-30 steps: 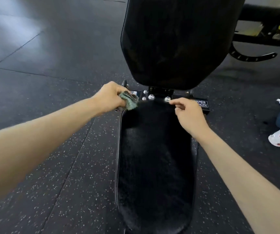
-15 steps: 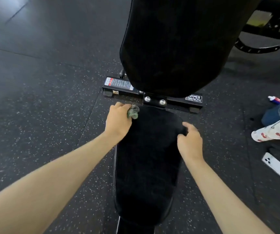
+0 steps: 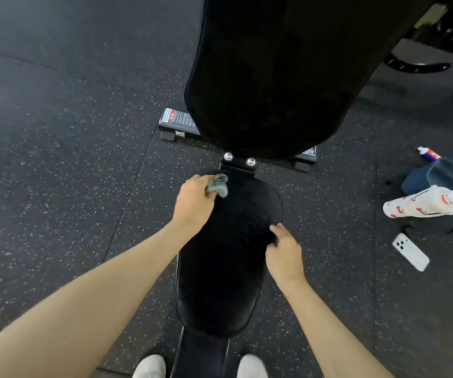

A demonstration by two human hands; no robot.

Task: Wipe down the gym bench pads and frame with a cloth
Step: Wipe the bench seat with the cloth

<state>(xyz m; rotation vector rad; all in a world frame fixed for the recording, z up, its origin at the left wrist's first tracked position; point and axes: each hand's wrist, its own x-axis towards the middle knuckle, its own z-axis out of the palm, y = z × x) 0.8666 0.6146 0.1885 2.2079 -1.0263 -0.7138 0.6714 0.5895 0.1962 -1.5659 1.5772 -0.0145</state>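
Observation:
A black gym bench fills the middle of the view. Its seat pad (image 3: 228, 257) runs toward me and its raised back pad (image 3: 269, 72) stands beyond. My left hand (image 3: 194, 204) grips a small grey-green cloth (image 3: 218, 185) against the far left corner of the seat pad. A black bracket with two silver bolts (image 3: 239, 159) joins the two pads just past the cloth. My right hand (image 3: 284, 253) holds the right edge of the seat pad, thumb on top and fingers curled under.
The bench's rear foot bar (image 3: 179, 122) with a warning label lies on the speckled rubber floor. At the right lie a white phone (image 3: 410, 255), a white patterned pouch (image 3: 422, 205), a blue bag (image 3: 438, 175) and a small tube (image 3: 428, 153). My white shoes (image 3: 149, 366) straddle the frame.
The view has pulled back and up. My left hand with the cloth shifted from the bracket onto the seat pad's far corner. My right hand slid back along the pad's right edge.

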